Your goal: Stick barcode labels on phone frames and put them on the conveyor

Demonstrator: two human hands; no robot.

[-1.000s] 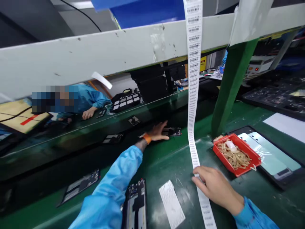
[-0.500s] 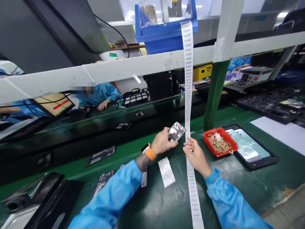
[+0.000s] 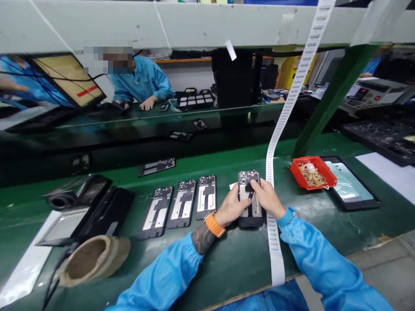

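Observation:
My left hand (image 3: 232, 208) and my right hand (image 3: 267, 199) both grip an open phone frame (image 3: 249, 214) that I hold flat just above the green bench (image 3: 233, 255). The left hand clasps its left edge; the right hand's fingers press on its upper middle. A long white strip of barcode labels (image 3: 282, 125) hangs from above and passes right beside my right hand. Three similar phone frames (image 3: 181, 204) lie side by side to the left. An orange band sits on my left wrist.
A red tray (image 3: 315, 173) of rubber bands and a dark tray (image 3: 352, 190) with a film sheet stand at the right. A brown tape roll (image 3: 94, 259) and black devices (image 3: 86, 207) lie at the left. More phone frames ride the conveyor (image 3: 155, 142); another person (image 3: 139, 82) works beyond it.
My left hand picked a phone frame off the conveyor and brought it back to the bench. My right hand left the label strip and now holds the frame too. The view tilted down.

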